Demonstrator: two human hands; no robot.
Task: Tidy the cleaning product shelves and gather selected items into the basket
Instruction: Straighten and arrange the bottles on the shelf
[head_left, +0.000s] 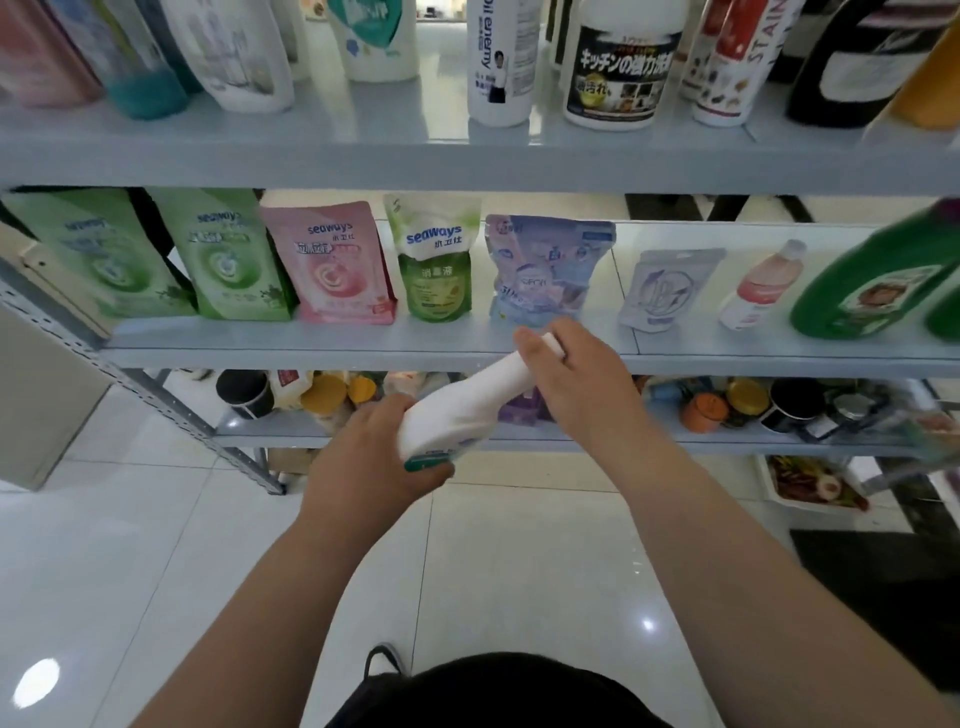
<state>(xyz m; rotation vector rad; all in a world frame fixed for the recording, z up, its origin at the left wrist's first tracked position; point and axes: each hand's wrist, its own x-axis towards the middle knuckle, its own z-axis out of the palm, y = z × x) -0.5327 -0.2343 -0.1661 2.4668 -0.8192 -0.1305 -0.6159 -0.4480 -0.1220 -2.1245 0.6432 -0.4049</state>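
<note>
Holding one white bottle just short of the shelf, we grip its base with our left hand and curl our right hand round its neck. The job looks about midway to us: no basket shows, so we cannot tell what has been gathered. Beyond the hands we count six pouches standing in a row, and further right of the right hand one pink bottle and at least one green jug.

The left hand grips the base of a tilted white bottle, the right hand its neck, before the middle shelf. A blue pouch stands just behind; 1 pink pouch further left.
</note>
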